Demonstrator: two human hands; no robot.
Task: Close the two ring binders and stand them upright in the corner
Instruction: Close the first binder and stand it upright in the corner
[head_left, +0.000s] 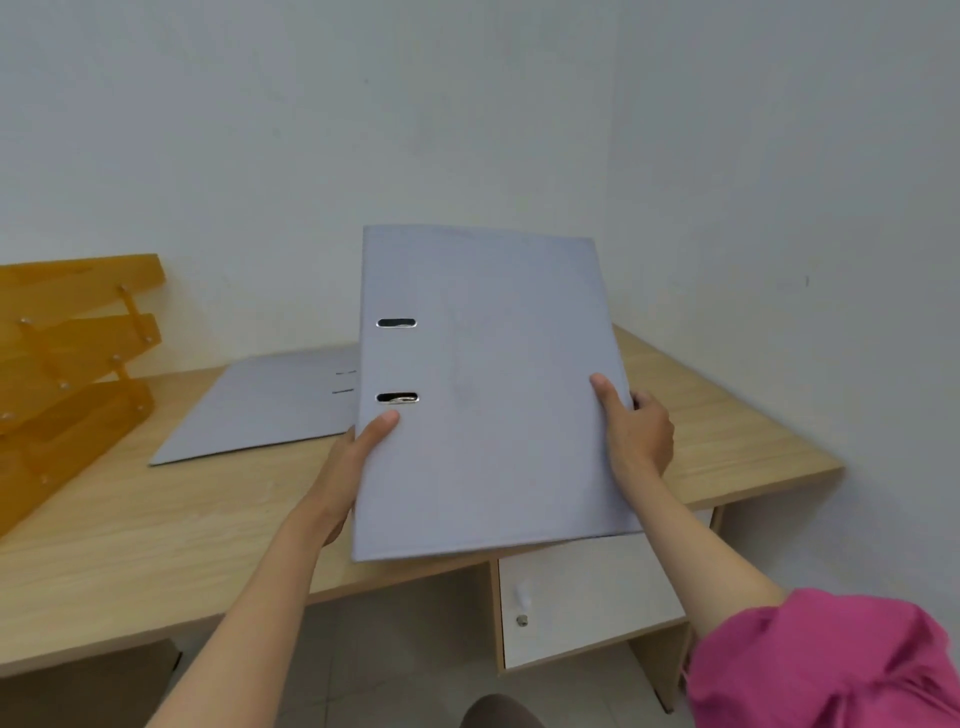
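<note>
A closed grey ring binder (493, 395) is held tilted above the wooden desk (156, 530), its cover with two slots facing me. My left hand (348, 467) grips its left edge, thumb on the cover just below the lower slot. At the binder's right edge my right hand (636, 431) holds it, thumb on top and fingers behind. A second grey binder (260, 410) lies flat on the desk behind and to the left, partly hidden by the held one; I cannot tell whether it is open or closed.
An orange tiered paper tray (67, 374) stands at the desk's left. White walls meet in a corner at the back right, above the desk's far right end. A white drawer unit (587, 597) sits under the desk.
</note>
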